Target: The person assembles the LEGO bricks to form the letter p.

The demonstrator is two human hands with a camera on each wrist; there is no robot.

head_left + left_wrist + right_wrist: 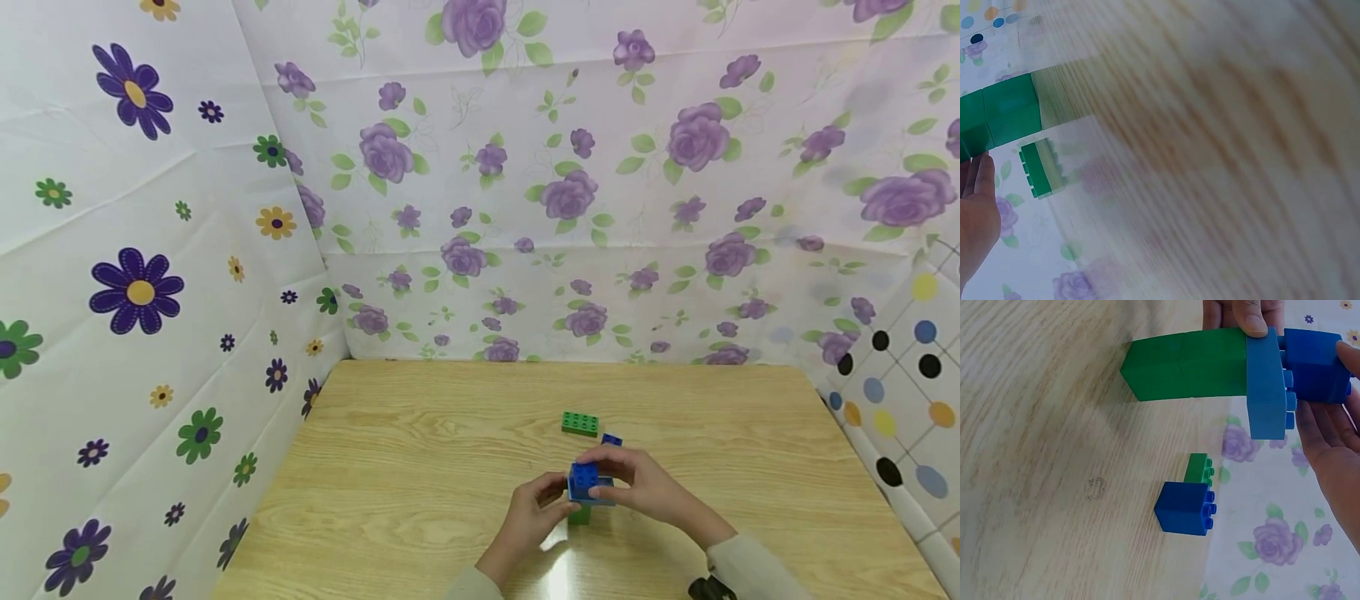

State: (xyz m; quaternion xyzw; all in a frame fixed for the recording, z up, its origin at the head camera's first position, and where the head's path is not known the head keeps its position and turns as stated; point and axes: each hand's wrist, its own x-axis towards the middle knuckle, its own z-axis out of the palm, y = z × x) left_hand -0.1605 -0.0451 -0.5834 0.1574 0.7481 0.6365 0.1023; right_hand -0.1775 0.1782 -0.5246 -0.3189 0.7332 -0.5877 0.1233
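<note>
A tower of toy building bricks stands on the table: two green bricks [1188, 367], a light blue brick [1266, 387] across them, and a dark blue brick [1315, 365] on top at one end. My left hand [531, 515] grips the tower from the left, its thumb at the light blue brick's edge. From the right, my right hand [647, 486] pinches the dark blue brick between thumb and fingers. Some light blue studs show beside the dark blue brick; whether it sits fully down I cannot tell.
Behind the tower, a loose green brick [580, 423] lies studs up on the wooden table [390, 467]. A second dark blue brick [1182, 509] stands close to it, partly behind my right hand in the head view. Flowered cloth [480, 208] hangs beyond the table.
</note>
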